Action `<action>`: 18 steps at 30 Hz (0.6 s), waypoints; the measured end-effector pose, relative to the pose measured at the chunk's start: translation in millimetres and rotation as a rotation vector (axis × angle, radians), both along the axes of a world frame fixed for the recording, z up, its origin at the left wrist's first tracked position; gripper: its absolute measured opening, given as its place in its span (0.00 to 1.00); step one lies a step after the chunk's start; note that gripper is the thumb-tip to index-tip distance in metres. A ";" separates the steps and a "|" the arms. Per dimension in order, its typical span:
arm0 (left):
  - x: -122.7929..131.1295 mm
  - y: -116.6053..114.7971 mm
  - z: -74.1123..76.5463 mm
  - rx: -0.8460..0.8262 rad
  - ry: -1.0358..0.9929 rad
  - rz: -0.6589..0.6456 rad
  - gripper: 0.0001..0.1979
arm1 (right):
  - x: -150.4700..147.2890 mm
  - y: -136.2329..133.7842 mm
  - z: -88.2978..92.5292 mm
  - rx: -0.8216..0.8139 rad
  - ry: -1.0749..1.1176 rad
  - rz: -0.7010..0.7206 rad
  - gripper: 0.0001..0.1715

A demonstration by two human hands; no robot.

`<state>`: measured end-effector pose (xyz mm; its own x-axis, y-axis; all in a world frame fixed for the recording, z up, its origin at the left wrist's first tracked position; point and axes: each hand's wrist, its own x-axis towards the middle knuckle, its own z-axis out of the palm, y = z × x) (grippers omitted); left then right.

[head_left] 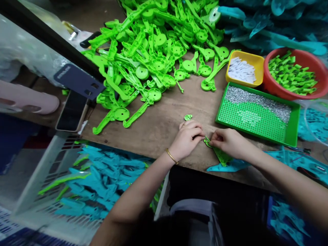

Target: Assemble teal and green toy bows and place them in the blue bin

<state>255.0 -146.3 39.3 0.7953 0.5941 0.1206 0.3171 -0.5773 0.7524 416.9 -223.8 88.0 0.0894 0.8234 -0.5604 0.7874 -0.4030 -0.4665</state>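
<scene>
Near the table's front edge, my left hand (186, 138) and my right hand (225, 141) come close together over a green plastic part (222, 157). Its end shows between my fingertips, and the rest runs below my right hand. My left fingers are pinched at that end; what they hold is too small to make out. The right fingers are closed on the green plastic part. A small green piece (188, 117) lies just beyond my left hand. Under the right wrist, a blue plastic part (230, 166) rests along the edge.
A heap of green parts (159, 65) covers the back. At right stand a green perforated tray (256, 124) of metal pins, a yellow tub (258, 65) and a red bowl (282, 92) of green pieces. A white crate (33, 184) of blue parts sits lower left.
</scene>
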 end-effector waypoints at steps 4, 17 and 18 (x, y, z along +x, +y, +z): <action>-0.5 0.3 -0.5 0.010 0.022 -0.004 0.04 | -1.7 18.8 2.7 -0.094 -0.119 0.148 0.08; 0.0 1.5 -1.6 0.066 -0.030 -0.032 0.05 | 12.0 8.0 11.0 -0.094 0.073 0.129 0.15; -0.1 1.1 -1.4 0.067 -0.028 -0.030 0.05 | 11.9 7.0 10.3 -0.088 0.073 0.125 0.15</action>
<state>255.0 -145.1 38.0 0.8083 0.5599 0.1821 0.2784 -0.6359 0.7198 428.8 -216.8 98.4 -0.0546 0.7728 -0.6322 0.7993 -0.3457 -0.4916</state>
